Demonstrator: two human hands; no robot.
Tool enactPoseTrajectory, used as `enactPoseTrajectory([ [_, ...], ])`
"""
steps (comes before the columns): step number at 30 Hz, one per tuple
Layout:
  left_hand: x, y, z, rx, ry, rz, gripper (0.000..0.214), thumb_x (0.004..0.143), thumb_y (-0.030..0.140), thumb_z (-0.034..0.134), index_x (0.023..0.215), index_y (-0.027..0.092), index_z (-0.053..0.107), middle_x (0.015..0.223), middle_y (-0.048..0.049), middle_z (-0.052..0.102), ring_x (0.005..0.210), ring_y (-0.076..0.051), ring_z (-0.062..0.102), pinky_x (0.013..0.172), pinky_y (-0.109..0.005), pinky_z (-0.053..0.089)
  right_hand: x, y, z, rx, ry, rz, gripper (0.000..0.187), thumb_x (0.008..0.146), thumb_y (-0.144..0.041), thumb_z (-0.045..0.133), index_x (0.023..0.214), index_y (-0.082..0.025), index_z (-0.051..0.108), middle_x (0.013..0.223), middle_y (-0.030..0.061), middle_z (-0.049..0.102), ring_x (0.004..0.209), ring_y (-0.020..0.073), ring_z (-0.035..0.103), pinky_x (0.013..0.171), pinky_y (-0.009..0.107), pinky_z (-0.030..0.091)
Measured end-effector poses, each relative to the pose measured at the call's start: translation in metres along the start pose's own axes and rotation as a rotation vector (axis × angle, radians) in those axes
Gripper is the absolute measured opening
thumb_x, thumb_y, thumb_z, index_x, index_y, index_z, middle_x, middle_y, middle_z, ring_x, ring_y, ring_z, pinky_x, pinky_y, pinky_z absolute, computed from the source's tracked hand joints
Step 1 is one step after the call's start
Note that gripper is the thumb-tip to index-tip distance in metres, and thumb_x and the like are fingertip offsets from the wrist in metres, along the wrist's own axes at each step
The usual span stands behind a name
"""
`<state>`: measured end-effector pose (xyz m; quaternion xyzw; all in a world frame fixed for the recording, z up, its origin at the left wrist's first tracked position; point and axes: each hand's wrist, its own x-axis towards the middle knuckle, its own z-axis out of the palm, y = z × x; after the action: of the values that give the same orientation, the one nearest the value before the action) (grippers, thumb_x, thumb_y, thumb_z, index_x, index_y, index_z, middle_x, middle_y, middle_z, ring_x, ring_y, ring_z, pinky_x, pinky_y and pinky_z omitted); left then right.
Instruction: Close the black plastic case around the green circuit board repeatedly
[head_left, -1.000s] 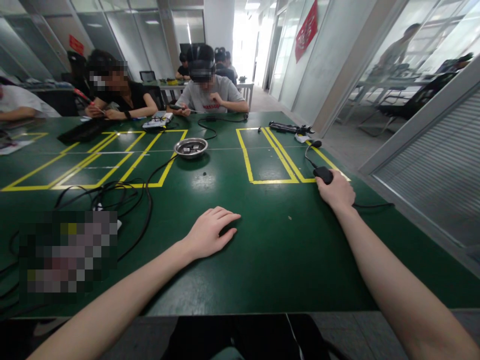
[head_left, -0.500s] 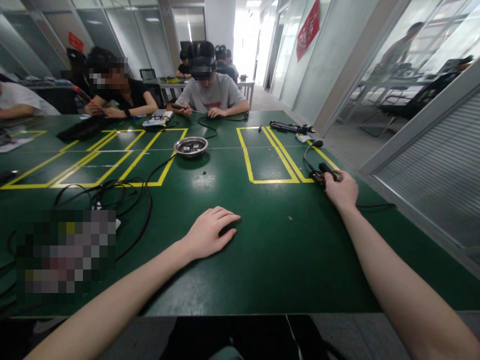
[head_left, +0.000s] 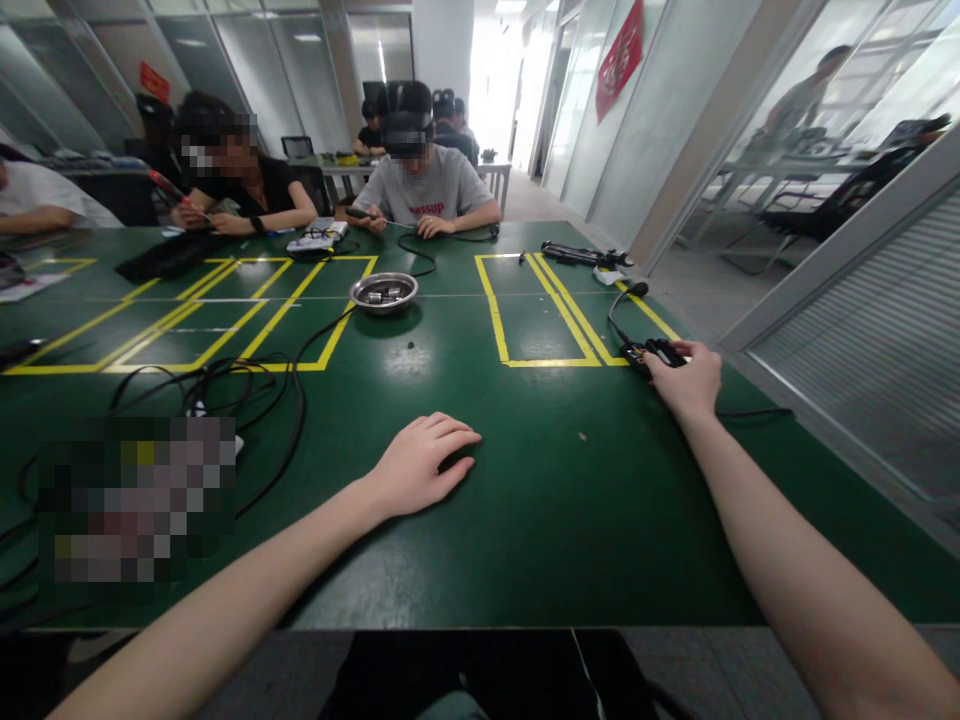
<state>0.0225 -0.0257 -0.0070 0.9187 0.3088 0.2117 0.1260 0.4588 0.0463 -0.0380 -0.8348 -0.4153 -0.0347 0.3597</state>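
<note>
My right hand (head_left: 686,380) reaches out to the right side of the green table (head_left: 525,500) and grips a small black device (head_left: 651,352) with a cable (head_left: 619,310) running off it, near the yellow tape lines. My left hand (head_left: 420,465) lies flat on the table in front of me, fingers together and stretched, holding nothing.
A metal bowl (head_left: 383,292) with small parts sits in the middle. Black cables (head_left: 225,385) tangle at the left. A black tool (head_left: 581,256) lies at the far right edge. Two people (head_left: 427,185) sit across the table, working with hand tools. Glass walls stand at the right.
My right hand turned the black device over and lifted it a little, shifting slightly right; its underside with parts now shows. My left hand stayed still.
</note>
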Motion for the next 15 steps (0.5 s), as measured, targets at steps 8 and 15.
enactPoseTrajectory([
  [8, -0.0009, -0.0019, 0.0009, 0.022, 0.003, 0.020, 0.022, 0.101, 0.027, 0.059, 0.117, 0.020, 0.072, 0.122, -0.0082, 0.076, 0.114, -0.025, 0.068, 0.097, -0.043, 0.056, -0.0032, -0.0104, 0.0004, 0.033, -0.029, -0.033, 0.032, 0.069, -0.038, 0.077, 0.093, -0.016, 0.078, 0.088, 0.0098, 0.069, 0.086, 0.0305, 0.066, 0.082, 0.044, 0.054],
  [15, -0.0005, -0.0018, 0.0002, 0.027, 0.000, 0.026, 0.020, 0.101, 0.027, 0.060, 0.114, 0.021, 0.074, 0.120, -0.0084, 0.076, 0.113, -0.025, 0.069, 0.097, -0.043, 0.056, 0.0019, -0.0049, 0.0022, 0.127, 0.016, -0.063, 0.039, 0.060, -0.039, 0.080, 0.093, -0.017, 0.078, 0.077, 0.0063, 0.067, 0.074, 0.0270, 0.064, 0.071, 0.040, 0.053],
])
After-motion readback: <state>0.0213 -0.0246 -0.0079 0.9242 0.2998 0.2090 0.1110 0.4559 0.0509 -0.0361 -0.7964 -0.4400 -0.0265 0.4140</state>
